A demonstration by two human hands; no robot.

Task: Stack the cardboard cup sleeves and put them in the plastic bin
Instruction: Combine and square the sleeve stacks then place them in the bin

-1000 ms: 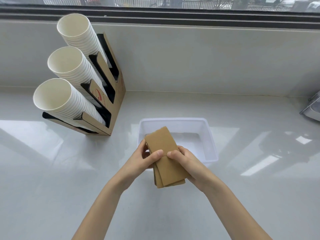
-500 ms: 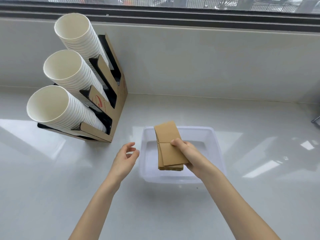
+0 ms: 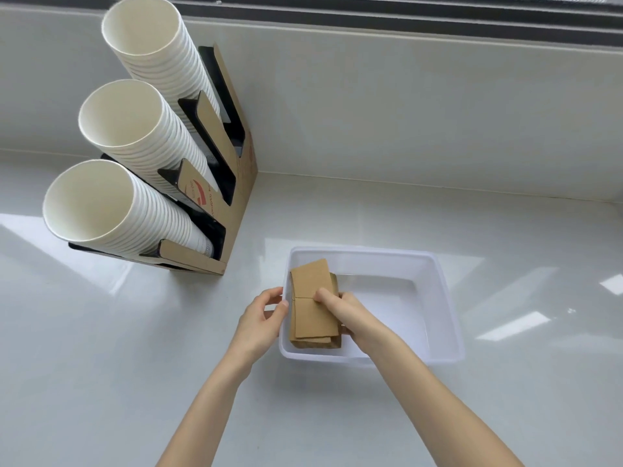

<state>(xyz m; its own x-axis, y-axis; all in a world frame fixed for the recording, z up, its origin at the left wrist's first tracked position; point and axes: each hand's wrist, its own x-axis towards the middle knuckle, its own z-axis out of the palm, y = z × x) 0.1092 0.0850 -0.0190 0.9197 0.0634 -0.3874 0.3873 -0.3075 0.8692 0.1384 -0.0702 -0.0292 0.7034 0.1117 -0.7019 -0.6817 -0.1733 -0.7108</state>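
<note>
A stack of flat brown cardboard cup sleeves (image 3: 312, 308) sits inside the left part of the translucent white plastic bin (image 3: 445, 298), low against its left wall. My right hand (image 3: 344, 311) grips the stack from the right, thumb on its top face. My left hand (image 3: 266, 315) rests on the bin's left wall, fingers curled over the rim next to the stack. Whether the stack touches the bin floor is hidden.
A cardboard cup dispenser (image 3: 236, 183) with three slanted stacks of white paper cups (image 3: 111, 203) stands at the back left on the glossy white counter (image 3: 101, 365). A wall ledge and a window frame run along the back.
My right hand has lowered the sleeve stack from above the bin down into its left side. My left hand, open and free before, has moved right onto the bin's left rim.
</note>
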